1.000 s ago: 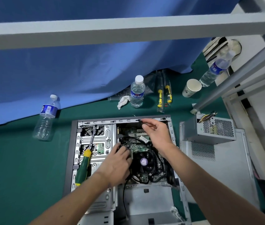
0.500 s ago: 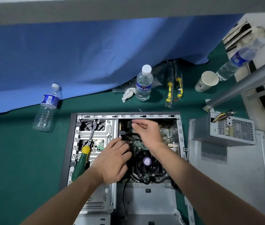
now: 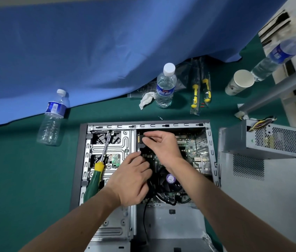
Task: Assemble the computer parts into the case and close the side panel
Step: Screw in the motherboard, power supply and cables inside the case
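An open grey computer case [image 3: 83, 160] lies flat on the green mat, motherboard and a black CPU fan [image 3: 170, 180] showing inside. My right hand [image 3: 161, 144] reaches into the upper middle of the case and pinches a black cable connector [image 3: 140, 138] with gold contacts. My left hand [image 3: 132, 180] lies over the board left of the fan, fingers curled down among black cables; what they hold is hidden. A green and yellow screwdriver [image 3: 96, 177] rests on the drive cage [image 3: 110, 148]. The power supply [image 3: 267, 140] sits on the loose side panel [image 3: 270, 206] at right.
Water bottles stand at left [image 3: 52, 119] and behind the case [image 3: 165, 86]; a third [image 3: 274, 59] lies at far right. A paper cup [image 3: 239, 82], bagged yellow tools [image 3: 200, 91], a crumpled tissue [image 3: 146, 100] and a small screw [image 3: 160, 117] lie behind the case. A blue cloth [image 3: 89, 51] hangs beyond.
My right hand has moved left along the case's top edge with the connector. My left hand stays on the board. The camera has tilted down and nearer.
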The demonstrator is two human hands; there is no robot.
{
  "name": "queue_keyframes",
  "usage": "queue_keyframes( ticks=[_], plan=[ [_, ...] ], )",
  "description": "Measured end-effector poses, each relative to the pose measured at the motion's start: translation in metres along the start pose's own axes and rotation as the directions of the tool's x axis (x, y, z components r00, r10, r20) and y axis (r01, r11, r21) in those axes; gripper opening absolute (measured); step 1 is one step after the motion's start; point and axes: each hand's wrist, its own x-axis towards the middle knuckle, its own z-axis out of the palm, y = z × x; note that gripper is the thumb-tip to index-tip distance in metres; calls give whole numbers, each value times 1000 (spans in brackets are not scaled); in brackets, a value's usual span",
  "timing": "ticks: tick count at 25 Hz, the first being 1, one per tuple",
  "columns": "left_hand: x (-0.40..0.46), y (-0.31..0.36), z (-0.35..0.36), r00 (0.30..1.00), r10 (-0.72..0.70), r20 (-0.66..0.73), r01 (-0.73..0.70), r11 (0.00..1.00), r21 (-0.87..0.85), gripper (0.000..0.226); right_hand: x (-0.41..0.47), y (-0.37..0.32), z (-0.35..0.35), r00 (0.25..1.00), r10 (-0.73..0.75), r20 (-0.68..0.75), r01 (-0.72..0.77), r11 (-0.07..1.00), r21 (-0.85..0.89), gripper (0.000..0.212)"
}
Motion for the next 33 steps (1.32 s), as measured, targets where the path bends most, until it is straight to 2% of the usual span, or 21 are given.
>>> queue_keyframes(
  ticks=[7,14,17,33],
  plan=[
    [0,0,-2,1000,16,20,-16,1000,21,19,3,1,0,1000,18,-23,-20,994,-105,8],
    [2,0,-3,999,18,26,-18,1000,-2,18,2,-2,6,997,-67,-30,58,972,-226,11],
    [2,0,-3,999,18,28,-18,1000,2,18,2,-3,5,996,-62,-66,46,975,-217,10],
    [2,1,-6,999,13,43,-13,1000,8,22,7,-8,2,998,-54,-39,38,943,-330,13]
  ],
)
